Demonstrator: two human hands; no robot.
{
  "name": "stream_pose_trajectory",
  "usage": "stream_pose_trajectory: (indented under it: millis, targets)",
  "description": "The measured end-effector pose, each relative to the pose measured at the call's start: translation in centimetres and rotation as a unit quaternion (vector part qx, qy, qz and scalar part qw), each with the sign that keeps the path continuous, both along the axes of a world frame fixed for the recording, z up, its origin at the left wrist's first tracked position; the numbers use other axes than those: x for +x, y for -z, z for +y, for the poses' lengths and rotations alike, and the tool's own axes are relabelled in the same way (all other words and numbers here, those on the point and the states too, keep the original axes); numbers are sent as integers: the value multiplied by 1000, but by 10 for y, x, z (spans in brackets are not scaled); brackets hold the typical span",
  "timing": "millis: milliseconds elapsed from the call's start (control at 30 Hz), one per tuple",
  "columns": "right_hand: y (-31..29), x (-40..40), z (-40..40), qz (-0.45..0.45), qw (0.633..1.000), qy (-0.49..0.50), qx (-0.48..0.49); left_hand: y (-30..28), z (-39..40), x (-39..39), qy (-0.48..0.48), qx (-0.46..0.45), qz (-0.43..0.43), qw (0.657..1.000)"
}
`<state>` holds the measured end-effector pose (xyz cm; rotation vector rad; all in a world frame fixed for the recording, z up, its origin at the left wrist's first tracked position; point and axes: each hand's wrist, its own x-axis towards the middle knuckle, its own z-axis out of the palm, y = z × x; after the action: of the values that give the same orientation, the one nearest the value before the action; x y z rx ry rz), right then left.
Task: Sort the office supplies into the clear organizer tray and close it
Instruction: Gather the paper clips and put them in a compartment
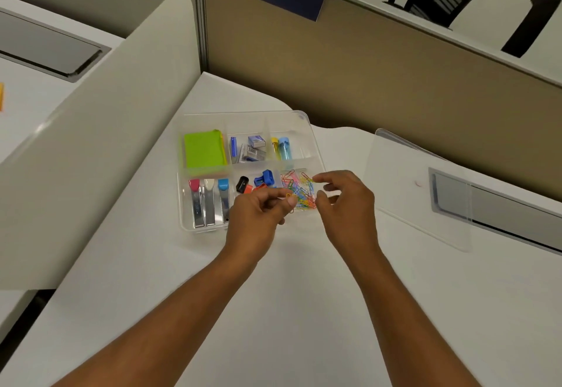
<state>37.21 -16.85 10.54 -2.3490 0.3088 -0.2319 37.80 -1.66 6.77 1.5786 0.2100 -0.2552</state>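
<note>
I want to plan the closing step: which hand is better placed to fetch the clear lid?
Probably the right hand. It is open and empty, and the clear lid lies on the desk on its side. The left hand pinches a paper clip over the organizer tray.

Lime-green sticky notes (204, 151), multicoloured paper clips (301, 190)

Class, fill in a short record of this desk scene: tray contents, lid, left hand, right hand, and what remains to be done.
tray: clear organizer tray, open, on white desk
contents: green sticky notes, three staplers, staple boxes, sharpeners, two tubes, coloured paper clips
lid: clear lid, lying right of tray
left hand: left hand, grip pinching an orange paper clip
right hand: right hand, fingers spread above the clips
remaining: lid not yet on
</note>
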Motion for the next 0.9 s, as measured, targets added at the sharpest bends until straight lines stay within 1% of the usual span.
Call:
stream_pose_trajectory:
  millis: [67,133,233,300,367,500,533,600,667,733,800,833,867,900]
  targets:
    - [2,-4,3,6,1000,2,3,0,1,-1,-6,-9,0,1000]
    - [4,-17,11,9,998,-4,64,1,3,-3,-8,-16,-5,1000]
    - [10,-41,27,46,980,-20,191,4,5,-9,-14,-19,-13,1000]
    - [16,-47,31,42,975,10,219,7,5,-12,-16,-21,-12,1000]
    - [17,-46,28,19,981,31,189,7,3,-14,-16,-16,-15,1000]
    - [9,-23,18,-76,996,22,41,3,-2,-13,-15,23,-34,999]
    - [11,-15,14,-88,996,10,-6,3,-3,-14,-12,37,-37,999]
    - [22,-1,6,-71,994,-17,-83,4,-5,-15,-2,68,-41,997]
    - [33,5,-5,-46,993,-18,-105,5,-7,-20,11,102,-65,993]
    - [41,1,-19,-69,992,8,-105,8,-6,-26,29,140,-105,984]
    - [50,-7,-38,-104,988,35,-113,14,-1,-34,58,196,-157,966]
    - [55,-10,-50,-107,985,46,-127,18,1,-38,74,241,-185,950]
    - [63,-11,-64,-91,983,56,-149,21,3,-42,88,296,-206,929]
    - [72,-11,-78,-55,980,64,-180,25,4,-46,104,354,-217,904]
